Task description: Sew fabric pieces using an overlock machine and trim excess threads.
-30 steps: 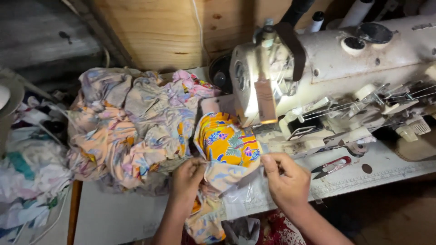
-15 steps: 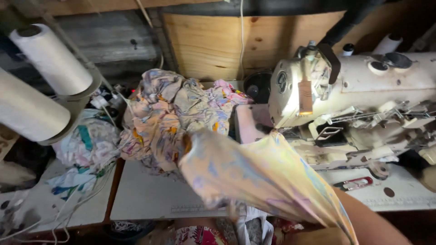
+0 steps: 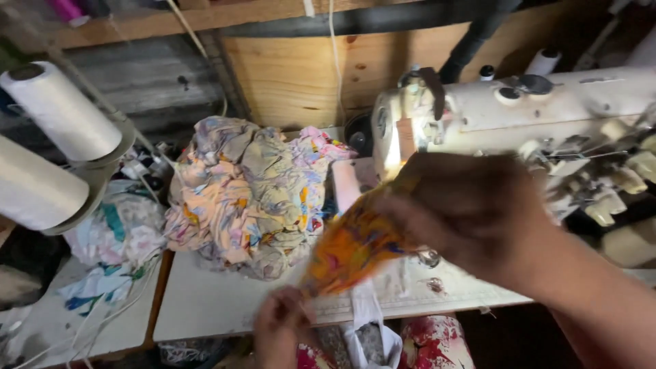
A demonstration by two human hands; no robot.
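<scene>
Since half a second ago we see the printed cloth drawn down and tighter: then it spread as a broad, pale, blurred sheet across the lower middle of the view, and now the orange patterned fabric piece (image 3: 352, 249) is a narrow bunched strip slanting from the right hand (image 3: 471, 219) down to the left hand (image 3: 280, 328). The right hand, which was barely in view at the lower edge before, has come up in front of the sewing machine (image 3: 547, 116) and now covers part of its lit head. The view has also shifted a little to the right, so the machine sits nearer the centre.

The right hand is blurred by motion; its fingers look curled around the upper end of the fabric piece, though we cannot tell how tightly. The left hand is low, near the front edge of the white bench (image 3: 212, 301), closed as a fist on the lower end of the strip.

Behind the fabric piece, the heap of pale floral cloth (image 3: 239, 191) lies on the bench just left of the machine, where it lay before. Two large white thread cones (image 3: 61, 109) stand out at the far left, with loose scraps (image 3: 109, 239) below them. A plywood wall panel (image 3: 301, 68) rises behind the heap. A white strip (image 3: 365, 321) hangs off the bench edge below the hands.
</scene>
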